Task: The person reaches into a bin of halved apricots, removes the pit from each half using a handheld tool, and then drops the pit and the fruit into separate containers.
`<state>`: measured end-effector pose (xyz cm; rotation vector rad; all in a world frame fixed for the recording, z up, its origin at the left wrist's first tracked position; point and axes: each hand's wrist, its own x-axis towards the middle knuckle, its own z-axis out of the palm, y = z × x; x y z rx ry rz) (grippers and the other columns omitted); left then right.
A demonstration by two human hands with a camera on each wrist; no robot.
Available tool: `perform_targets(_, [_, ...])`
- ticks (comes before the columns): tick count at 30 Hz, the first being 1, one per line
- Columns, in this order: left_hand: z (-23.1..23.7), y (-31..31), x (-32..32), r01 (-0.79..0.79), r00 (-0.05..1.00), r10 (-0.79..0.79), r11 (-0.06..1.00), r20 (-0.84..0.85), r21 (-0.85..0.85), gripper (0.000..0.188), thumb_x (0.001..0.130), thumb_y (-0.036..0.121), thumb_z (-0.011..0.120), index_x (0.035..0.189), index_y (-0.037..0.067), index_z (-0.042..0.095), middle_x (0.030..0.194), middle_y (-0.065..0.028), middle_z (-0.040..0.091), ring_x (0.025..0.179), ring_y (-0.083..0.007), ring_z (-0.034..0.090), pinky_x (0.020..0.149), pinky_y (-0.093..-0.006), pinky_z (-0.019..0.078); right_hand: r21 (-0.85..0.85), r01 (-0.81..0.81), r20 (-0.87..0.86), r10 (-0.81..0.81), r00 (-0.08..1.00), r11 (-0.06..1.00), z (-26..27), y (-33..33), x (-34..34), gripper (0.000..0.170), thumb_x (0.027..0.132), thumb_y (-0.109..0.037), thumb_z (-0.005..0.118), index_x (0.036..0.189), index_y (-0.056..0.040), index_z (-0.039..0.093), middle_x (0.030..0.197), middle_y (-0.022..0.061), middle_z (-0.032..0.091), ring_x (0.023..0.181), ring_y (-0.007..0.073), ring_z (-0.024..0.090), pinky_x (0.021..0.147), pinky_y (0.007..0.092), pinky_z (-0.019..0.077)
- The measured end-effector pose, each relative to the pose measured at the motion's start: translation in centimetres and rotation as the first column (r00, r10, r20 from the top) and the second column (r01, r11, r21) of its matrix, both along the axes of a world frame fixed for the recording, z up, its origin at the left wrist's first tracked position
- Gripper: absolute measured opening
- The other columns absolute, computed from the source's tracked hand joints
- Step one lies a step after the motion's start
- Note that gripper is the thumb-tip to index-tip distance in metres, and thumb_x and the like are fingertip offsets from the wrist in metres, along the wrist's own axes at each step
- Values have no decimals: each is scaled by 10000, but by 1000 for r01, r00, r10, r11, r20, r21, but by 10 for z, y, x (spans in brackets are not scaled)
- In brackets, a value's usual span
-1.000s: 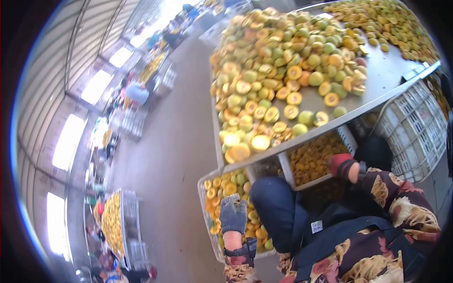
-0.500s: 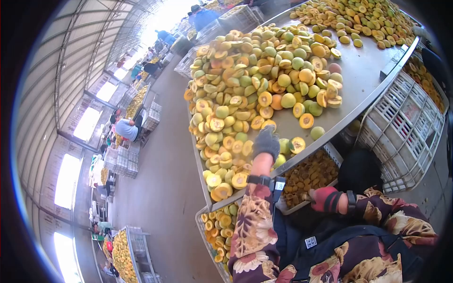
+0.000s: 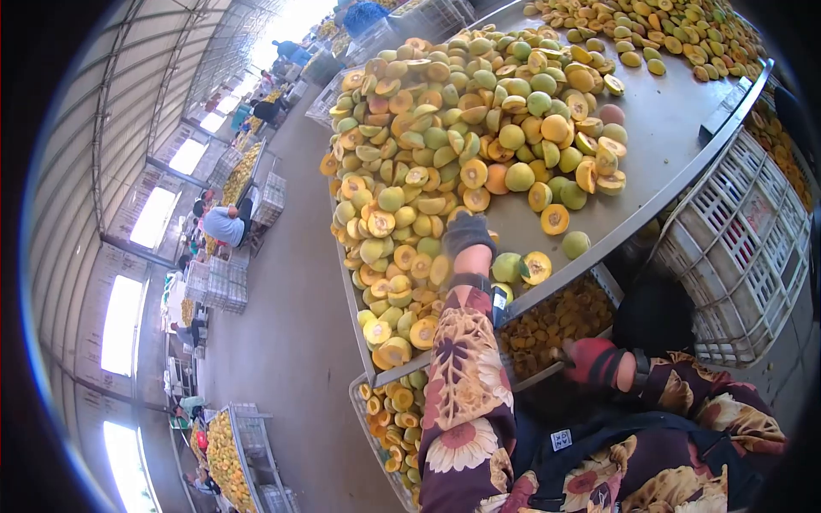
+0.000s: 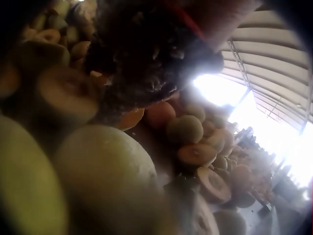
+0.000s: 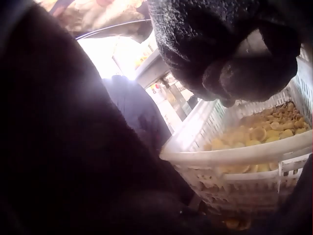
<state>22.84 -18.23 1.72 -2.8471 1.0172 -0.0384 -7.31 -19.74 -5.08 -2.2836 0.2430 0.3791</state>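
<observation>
My left hand [image 3: 469, 232], in a dark grey glove, reaches palm down to the near side of a large heap of yellow-green peaches [image 3: 410, 154], most of them cut in half. In the left wrist view its dark fingers lie over the fruit, with an orange cut piece [image 4: 131, 119] right by the fingertips; I cannot tell whether they grip it. My right hand [image 3: 592, 359], in a red and dark glove, is curled over a white crate [image 5: 234, 155] of small fruit pieces. A small pale object [image 5: 254, 45] shows between its fingers, mostly hidden.
The heap lies on a metal table [image 3: 654, 158] with a raised rim. Beneath its left corner stands a crate of peach halves [image 3: 398, 419]. A tilted white crate [image 3: 735, 231] stands at the right. Other people [image 3: 228, 224] work at fruit tables along the far-left aisle.
My left hand has come up from the lower crate of peach halves onto the table's heap, lately shifting slightly left. My right hand has moved left and down, over the pieces' crate.
</observation>
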Motion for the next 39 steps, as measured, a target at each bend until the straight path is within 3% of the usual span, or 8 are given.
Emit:
perform_targets(3, [22, 20, -26, 129, 984, -89, 952, 152, -277, 295, 797, 295, 650, 998, 90, 582, 979, -138, 593, 888, -274, 600, 737, -367, 510, -23, 82, 53, -80, 995, 996, 13, -1, -3, 295, 767, -271, 615, 934, -47, 521, 781, 202, 619, 751, 394, 603, 645, 458, 482])
perform_targets(6, [16, 61, -54, -495, 678, -398, 375, -618, -784, 282, 834, 262, 643, 1029, 89, 533, 940, -83, 573, 831, -204, 600, 644, -291, 506, 142, 255, 340, -289, 895, 956, 24, 1, -12, 271, 764, -236, 621, 931, -55, 508, 788, 202, 602, 748, 394, 595, 641, 453, 482])
perform_targets(8, [42, 99, -107, -863, 216, -628, 234, -747, -447, 288, 879, 257, 608, 1083, 92, 489, 903, -50, 563, 738, -147, 585, 570, -250, 486, 259, 234, 432, -329, 840, 937, 58, 5, -13, 263, 763, -195, 617, 955, -66, 491, 795, 199, 590, 748, 398, 589, 638, 448, 474])
perform_targets(14, [10, 160, -176, -960, 95, -853, 57, -513, -273, 532, 945, 488, 405, 1265, 69, 482, 1064, -91, 608, 899, -197, 602, 721, -328, 529, 220, 127, 425, -212, 880, 967, 82, 28, 4, 270, 760, -170, 603, 964, -57, 467, 778, 204, 582, 772, 413, 572, 646, 448, 459])
perform_targets(21, [-3, 178, -207, -924, 331, -792, -163, -513, -345, 408, 965, 339, 396, 1167, 10, 529, 1059, -120, 613, 979, -222, 591, 887, -351, 475, 106, 70, 352, -103, 930, 992, 91, 63, 2, 288, 767, -202, 589, 965, -40, 459, 770, 226, 590, 769, 426, 578, 649, 481, 459])
perform_targets(26, [14, 186, -221, -550, 716, -506, 16, -481, -835, 230, 903, 138, 504, 1080, 8, 572, 1005, -97, 631, 939, -183, 598, 858, -315, 477, 77, 68, 329, -90, 940, 995, 88, 76, 5, 298, 770, -193, 608, 967, -36, 450, 756, 221, 589, 763, 423, 582, 633, 470, 459])
perform_targets(33, [-27, 189, -217, -612, 731, -474, -137, -491, -778, 234, 929, 149, 432, 1055, 5, 566, 996, -104, 614, 921, -190, 585, 855, -316, 471, -27, 31, 195, -25, 980, 999, 92, 90, 6, 310, 777, -176, 597, 1000, -38, 432, 761, 232, 590, 765, 424, 585, 633, 476, 462])
perform_targets(39, [-50, 185, -216, -608, 767, -469, -310, -438, -731, 265, 941, 191, 415, 1015, -17, 560, 977, -117, 610, 882, -200, 591, 830, -326, 480, 219, 13, 296, -79, 952, 976, 59, 94, 7, 299, 773, -186, 594, 990, -17, 478, 736, 211, 589, 697, 382, 609, 603, 424, 483])
